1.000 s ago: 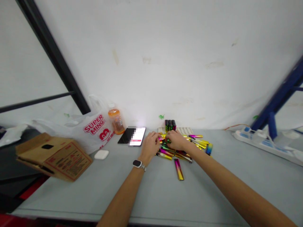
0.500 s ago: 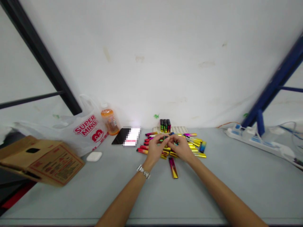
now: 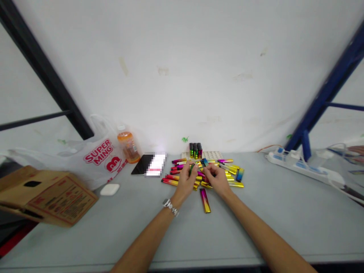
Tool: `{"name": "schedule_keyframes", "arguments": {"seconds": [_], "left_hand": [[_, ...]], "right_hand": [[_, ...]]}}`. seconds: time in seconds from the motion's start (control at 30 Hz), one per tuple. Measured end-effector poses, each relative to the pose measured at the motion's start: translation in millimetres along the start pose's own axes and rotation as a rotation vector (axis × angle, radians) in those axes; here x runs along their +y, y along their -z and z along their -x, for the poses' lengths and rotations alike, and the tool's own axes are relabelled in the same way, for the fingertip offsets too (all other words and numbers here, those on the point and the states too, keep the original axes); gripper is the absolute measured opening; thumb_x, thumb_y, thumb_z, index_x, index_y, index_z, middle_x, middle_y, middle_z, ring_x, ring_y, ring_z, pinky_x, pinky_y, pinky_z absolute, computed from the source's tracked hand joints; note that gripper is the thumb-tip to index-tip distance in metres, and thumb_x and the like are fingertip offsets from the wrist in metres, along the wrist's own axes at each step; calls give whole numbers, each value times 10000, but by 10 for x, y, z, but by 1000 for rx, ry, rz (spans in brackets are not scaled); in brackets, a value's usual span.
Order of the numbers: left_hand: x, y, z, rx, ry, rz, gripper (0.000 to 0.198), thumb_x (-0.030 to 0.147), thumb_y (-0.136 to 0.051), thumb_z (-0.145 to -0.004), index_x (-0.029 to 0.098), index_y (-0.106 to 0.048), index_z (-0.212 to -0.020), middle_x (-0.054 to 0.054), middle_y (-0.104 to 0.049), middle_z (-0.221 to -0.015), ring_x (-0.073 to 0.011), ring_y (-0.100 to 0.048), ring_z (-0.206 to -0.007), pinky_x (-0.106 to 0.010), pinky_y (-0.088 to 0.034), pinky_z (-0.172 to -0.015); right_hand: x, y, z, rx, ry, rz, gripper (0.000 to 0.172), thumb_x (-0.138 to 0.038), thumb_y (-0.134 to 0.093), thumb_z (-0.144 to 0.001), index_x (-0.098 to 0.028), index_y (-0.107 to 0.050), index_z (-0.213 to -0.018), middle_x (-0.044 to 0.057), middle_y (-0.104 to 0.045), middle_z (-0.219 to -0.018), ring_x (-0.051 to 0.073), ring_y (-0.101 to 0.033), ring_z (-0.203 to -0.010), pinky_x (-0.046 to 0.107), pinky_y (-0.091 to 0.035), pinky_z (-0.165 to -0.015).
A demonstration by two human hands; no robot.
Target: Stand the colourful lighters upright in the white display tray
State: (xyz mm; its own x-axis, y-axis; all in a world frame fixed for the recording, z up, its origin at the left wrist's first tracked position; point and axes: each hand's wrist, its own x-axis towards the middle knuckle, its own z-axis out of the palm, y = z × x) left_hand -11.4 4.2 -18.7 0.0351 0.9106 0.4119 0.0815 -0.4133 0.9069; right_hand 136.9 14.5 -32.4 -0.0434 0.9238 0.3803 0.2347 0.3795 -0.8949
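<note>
My left hand (image 3: 186, 180), with a chain bracelet on its wrist, is closed in a pinch around a small dark green shiny tube (image 3: 191, 167), mostly hidden by the fingers. Close beside it, my right hand (image 3: 218, 178) has its thumb and fingers pressed together; what they hold, if anything, cannot be made out. Both hands are over a pile of shiny flat tubes (image 3: 236, 184) in yellow, red and purple. A blue tube (image 3: 204, 162) lies just beyond the right fingertips. One purple-and-yellow tube (image 3: 205, 201) lies apart, nearer to me.
Behind the pile, several upright black-topped tubes (image 3: 195, 151) stand on a pale perforated board (image 3: 213, 155). To the left are a phone (image 3: 142, 165), an orange drink bottle (image 3: 128, 146), a white case (image 3: 110, 189), a plastic bag (image 3: 99, 167) and a cardboard box (image 3: 57, 197). A power strip (image 3: 305, 167) lies right.
My hands have moved apart; their fingertips met before. The green tube now shows in my left fingers. The whole view has shifted slightly.
</note>
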Motion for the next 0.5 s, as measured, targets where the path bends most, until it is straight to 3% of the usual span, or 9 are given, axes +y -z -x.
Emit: {"name": "schedule_keyframes", "arguments": {"seconds": [0.17, 0.5], "left_hand": [[37, 0, 23, 8, -67, -216, 386, 455, -547, -873, 167, -495, -621, 36, -440, -590, -99, -395, -571, -225, -311, -531], [32, -18, 19, 47, -58, -287, 340, 371, -491, -851, 181, -449, -571, 44, -410, -539, -102, -360, -519, -238, -263, -519]], "right_hand": [[-6, -52, 25, -39, 57, 66, 305, -442, -533, -886, -180, -600, -744, -14, -547, -587, 127, -474, -526, 238, -378, -515], [-34, -56, 47, -67, 57, 88, 298, -435, -531, -891, -185, -607, -748, -9, -555, -582, 136, -483, -521, 247, -375, -510]]}}
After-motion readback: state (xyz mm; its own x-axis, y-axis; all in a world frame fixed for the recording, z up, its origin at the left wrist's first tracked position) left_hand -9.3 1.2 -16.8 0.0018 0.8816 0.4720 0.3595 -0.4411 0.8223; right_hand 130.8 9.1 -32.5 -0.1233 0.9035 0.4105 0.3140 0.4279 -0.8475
